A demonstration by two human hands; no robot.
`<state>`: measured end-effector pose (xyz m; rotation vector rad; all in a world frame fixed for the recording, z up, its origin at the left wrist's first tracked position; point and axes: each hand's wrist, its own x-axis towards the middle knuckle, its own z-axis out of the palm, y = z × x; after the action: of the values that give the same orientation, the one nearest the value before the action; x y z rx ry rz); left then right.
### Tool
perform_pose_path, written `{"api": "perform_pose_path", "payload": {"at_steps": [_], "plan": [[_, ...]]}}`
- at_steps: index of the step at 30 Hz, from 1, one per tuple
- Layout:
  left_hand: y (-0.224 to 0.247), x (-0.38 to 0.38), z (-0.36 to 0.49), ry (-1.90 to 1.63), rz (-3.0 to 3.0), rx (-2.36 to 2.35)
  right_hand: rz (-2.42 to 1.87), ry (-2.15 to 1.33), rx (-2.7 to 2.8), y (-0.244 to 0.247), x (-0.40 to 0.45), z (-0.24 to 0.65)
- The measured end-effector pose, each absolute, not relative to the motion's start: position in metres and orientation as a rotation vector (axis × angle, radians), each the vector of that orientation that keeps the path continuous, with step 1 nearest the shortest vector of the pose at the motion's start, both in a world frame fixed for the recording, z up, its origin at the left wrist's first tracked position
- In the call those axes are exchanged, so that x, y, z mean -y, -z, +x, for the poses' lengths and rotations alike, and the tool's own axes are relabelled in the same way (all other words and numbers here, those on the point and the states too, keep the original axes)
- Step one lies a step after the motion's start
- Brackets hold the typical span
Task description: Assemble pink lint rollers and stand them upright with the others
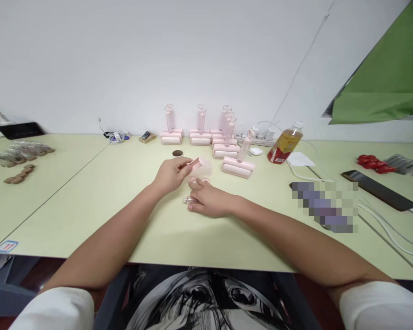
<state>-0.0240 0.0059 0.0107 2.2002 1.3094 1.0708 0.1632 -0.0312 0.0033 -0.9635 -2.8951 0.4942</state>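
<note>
The head view showed the left hand (172, 176) with its thumb and fingers pressed together on a pink piece (197, 166). The piece met the fingertips at its left end, and its pale, see-through part reached out to the right of the grip, on the far side of the right hand (209, 199). That hand was low over the table (89, 206), its fingers bent and pointing left. A small clear tube (190, 200) stuck out to the left from beneath its fingers, near the thumb; whether they were clamped on it, I could not tell. Pink loops (192, 178) showed at the far edge of the same fingers, partly hidden. A round holder with a dark opening (177, 154) stood just beyond the left hand. To the right of the pink piece, apart from both hands, was the nearest pink stand (238, 167), with an upright tube (245, 149) at its far side.
</note>
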Motion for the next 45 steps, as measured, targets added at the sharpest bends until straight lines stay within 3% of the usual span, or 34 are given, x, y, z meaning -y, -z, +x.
{"api": "perform_pose_path", "payload": {"at_steps": [12, 23, 29, 33, 37, 41, 45], "plan": [[0.014, -0.022, 0.011, -0.486, 2.834, -1.477, -0.799, -0.444, 2.925, 0.012, 0.046, 0.172], [0.018, -0.022, 0.004, -0.583, 2.825, -1.296, -0.798, -0.415, 2.885, 0.009, 0.035, 0.172], [-0.005, -0.001, -0.007, -0.941, 2.547, -1.181, -0.821, -0.267, 2.756, -0.004, 0.043, 0.175], [-0.016, 0.017, -0.013, -0.907, 2.372, -0.871, -1.188, -0.592, 2.428, -0.018, 0.050, 0.180], [-0.013, 0.022, -0.006, -0.894, 2.250, -0.841, -1.222, -0.897, 2.182, -0.019, 0.053, 0.192], [-0.006, 0.013, -0.006, -1.031, 2.007, -0.990, -1.201, -0.965, 1.997, -0.010, 0.047, 0.214], [-0.012, 0.008, -0.013, -0.858, 2.245, -1.178, -1.214, -0.911, 2.016, 0.000, 0.037, 0.226]]}}
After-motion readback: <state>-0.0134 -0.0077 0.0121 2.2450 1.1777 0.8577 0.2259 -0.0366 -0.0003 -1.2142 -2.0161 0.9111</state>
